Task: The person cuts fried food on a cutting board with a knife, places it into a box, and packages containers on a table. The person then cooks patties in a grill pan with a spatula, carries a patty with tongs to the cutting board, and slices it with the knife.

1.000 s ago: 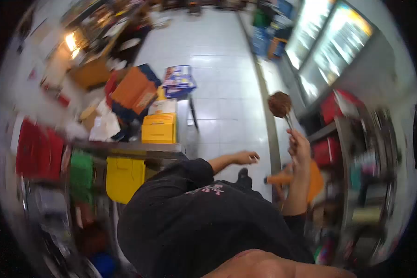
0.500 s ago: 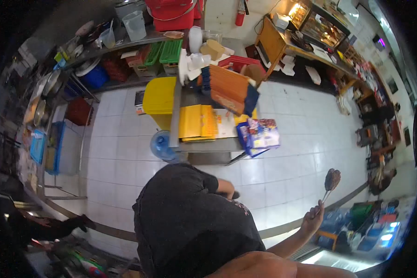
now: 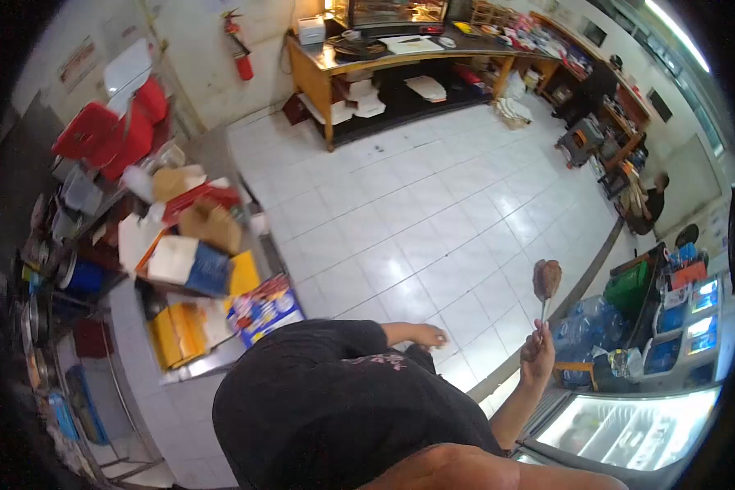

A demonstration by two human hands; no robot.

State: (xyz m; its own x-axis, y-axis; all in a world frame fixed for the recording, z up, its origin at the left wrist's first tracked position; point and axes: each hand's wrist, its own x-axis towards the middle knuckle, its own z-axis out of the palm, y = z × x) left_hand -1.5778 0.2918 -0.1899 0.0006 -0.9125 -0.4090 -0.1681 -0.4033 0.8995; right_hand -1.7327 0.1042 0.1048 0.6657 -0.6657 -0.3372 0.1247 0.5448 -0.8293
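Observation:
My right hand (image 3: 536,353) is raised at the right, its fingers wrapped round the thin, pale stem of a utensil (image 3: 544,309). At the top of the stem is a brown, rough lump (image 3: 547,280) that looks like cooked food; I cannot make out the stem's exact kind. Low in front of my black shirt, my left hand (image 3: 429,336) hangs over the tiled floor with its fingers loosely bent. I see nothing in it, and it touches nothing.
A metal table (image 3: 212,363) with boxes and colourful packets stands at the left. A lit glass-door fridge (image 3: 629,425) is close on the right, beside wrapped bottles (image 3: 592,322). A wooden counter (image 3: 400,61) stands at the back. A person (image 3: 652,200) sits far right.
My view has swung right, so the table has shifted to the left and the fridge has come into sight. My right hand still holds the utensil upright. More of my left hand now shows.

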